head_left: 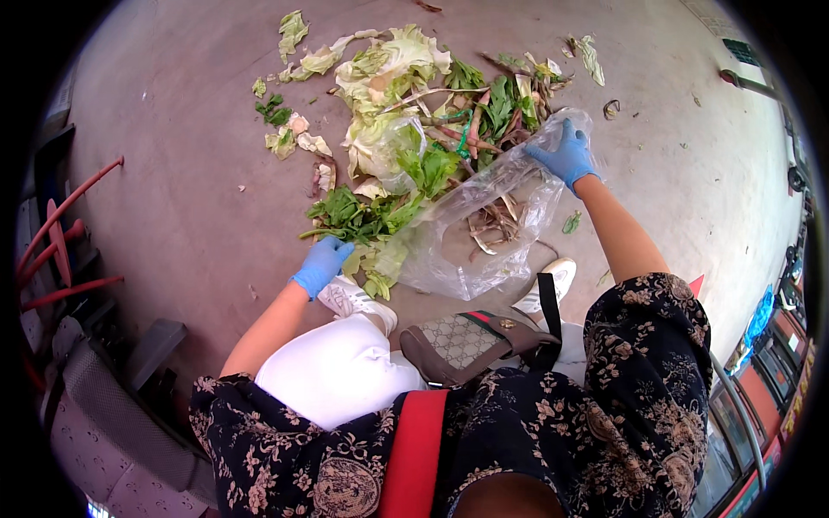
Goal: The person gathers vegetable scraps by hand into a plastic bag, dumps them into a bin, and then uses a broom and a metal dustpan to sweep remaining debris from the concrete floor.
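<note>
My right hand (566, 158), in a blue glove, grips the upper right edge of a clear plastic bag (518, 194). The bag lies spread across the floor in front of my feet, and brown stem scraps (496, 226) show through or within it; which, I cannot tell. My left hand (324, 263), gloved in blue too, is closed at the near edge of some leafy greens (350, 214). Its fingertips are partly hidden there. Beyond both hands lies a heap of pale cabbage leaves (389, 73), with reddish stalks (477, 125) and a green tie (466, 138) among them.
Loose leaf scraps (294, 33) lie scattered on the grey floor (190, 155). To the left are red metal bars (73, 229) and a dark padded seat (121, 423). A patterned bag (471, 345) hangs between my knees. Carts and crates (768, 371) line the right side.
</note>
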`<state>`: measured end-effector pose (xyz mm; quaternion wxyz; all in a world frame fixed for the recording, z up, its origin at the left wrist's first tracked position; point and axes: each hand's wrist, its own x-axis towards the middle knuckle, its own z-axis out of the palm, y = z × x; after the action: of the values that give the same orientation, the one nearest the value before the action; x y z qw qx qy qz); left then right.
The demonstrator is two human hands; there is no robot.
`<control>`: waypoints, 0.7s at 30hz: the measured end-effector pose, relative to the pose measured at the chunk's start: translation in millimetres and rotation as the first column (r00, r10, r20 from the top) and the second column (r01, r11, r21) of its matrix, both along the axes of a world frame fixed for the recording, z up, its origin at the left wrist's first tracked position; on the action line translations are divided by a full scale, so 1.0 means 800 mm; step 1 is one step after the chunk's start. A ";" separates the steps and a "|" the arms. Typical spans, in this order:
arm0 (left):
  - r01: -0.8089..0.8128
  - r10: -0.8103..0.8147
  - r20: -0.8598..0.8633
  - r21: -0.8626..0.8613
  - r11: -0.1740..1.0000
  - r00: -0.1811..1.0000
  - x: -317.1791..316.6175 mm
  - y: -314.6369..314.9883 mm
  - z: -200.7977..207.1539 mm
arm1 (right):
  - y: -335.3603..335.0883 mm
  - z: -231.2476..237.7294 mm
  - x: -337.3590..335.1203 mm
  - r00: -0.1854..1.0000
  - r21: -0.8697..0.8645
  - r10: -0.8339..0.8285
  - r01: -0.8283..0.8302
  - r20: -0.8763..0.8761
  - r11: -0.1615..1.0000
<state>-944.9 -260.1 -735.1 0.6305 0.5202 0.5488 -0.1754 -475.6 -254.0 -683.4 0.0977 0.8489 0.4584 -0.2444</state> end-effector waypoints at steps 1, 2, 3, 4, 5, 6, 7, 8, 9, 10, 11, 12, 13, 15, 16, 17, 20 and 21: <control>0.019 -0.005 -0.092 0.152 0.988 0.996 -0.010 0.006 0.001 | -0.003 0.004 0.001 0.998 0.014 -0.043 0.042 0.049 0.999; 0.054 0.001 -0.184 0.296 0.954 0.983 -0.016 0.010 0.002 | -0.006 0.007 0.004 0.991 0.030 -0.088 0.085 0.098 0.996; 0.148 -0.084 -0.224 0.285 0.947 0.971 -0.012 0.020 0.005 | -0.010 0.007 0.016 0.975 -0.018 -0.158 0.163 0.154 0.987; 0.145 -0.080 -0.228 0.285 0.948 0.970 -0.013 0.023 0.002 | -0.013 0.003 0.024 0.977 -0.018 -0.154 0.158 0.150 0.987; 0.242 -0.190 -0.225 0.233 0.942 0.956 -0.013 0.025 -0.004 | -0.018 -0.003 0.032 0.954 0.002 -0.285 0.286 0.092 0.958; 0.339 -0.300 -0.213 0.181 0.923 0.930 -0.011 0.025 -0.013 | -0.022 -0.010 0.040 0.911 0.012 -0.411 0.411 0.035 0.912; 0.338 -0.298 -0.212 0.189 0.922 0.931 -0.015 0.021 -0.029 | -0.018 -0.014 0.043 0.884 -0.037 -0.465 0.464 -0.042 0.885; 0.211 -0.186 -0.156 0.158 0.965 0.970 -0.019 0.017 -0.047 | -0.017 -0.025 0.038 0.884 -0.028 -0.466 0.465 -0.042 0.885; 0.080 -0.069 -0.100 0.117 0.990 0.993 -0.018 0.017 -0.062 | -0.006 -0.034 0.014 0.887 -0.020 -0.459 0.459 -0.047 0.888; 0.092 -0.083 -0.078 0.115 0.989 0.993 0.002 0.028 -0.060 | -0.001 -0.038 -0.004 0.885 -0.012 -0.464 0.464 -0.036 0.886; 0.011 -0.008 -0.042 0.062 0.998 0.999 0.032 0.046 -0.046 | 0.002 -0.040 -0.016 0.873 0.009 -0.478 0.480 -0.095 0.877; -0.076 0.076 -0.020 0.012 0.997 0.997 0.055 0.061 -0.033 | 0.011 -0.045 -0.030 0.862 0.033 -0.479 0.490 -0.166 0.871; -0.093 0.093 -0.006 0.070 0.993 0.996 0.071 0.072 -0.028 | 0.018 -0.053 -0.040 0.838 0.071 -0.462 0.501 -0.291 0.863; -0.008 -0.007 0.082 0.173 0.985 0.997 0.106 0.099 -0.008 | 0.030 -0.069 -0.055 0.761 0.102 -0.424 0.533 -0.491 0.840; 0.055 -0.098 0.145 0.275 0.960 0.985 0.114 0.112 -0.003 | 0.036 -0.073 -0.065 0.715 0.093 -0.405 0.546 -0.571 0.832; 0.097 -0.175 0.173 0.384 0.918 0.969 0.117 0.118 -0.028 | 0.044 -0.076 -0.073 0.645 0.036 -0.377 0.532 -0.665 0.846; 0.172 -0.188 0.025 0.291 0.941 0.982 0.123 0.134 -0.051 | 0.069 -0.049 -0.122 0.410 -0.059 -0.307 0.516 -0.859 0.854; 0.181 -0.201 0.036 0.298 0.937 0.979 0.132 0.137 -0.049 | 0.072 -0.042 -0.128 0.380 -0.054 -0.258 0.472 -0.888 0.880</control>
<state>-839.2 -150.9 -774.6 0.5441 0.6642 0.4945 -0.1351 -577.7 -196.1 -716.9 -0.2967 0.6865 0.2653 -0.6085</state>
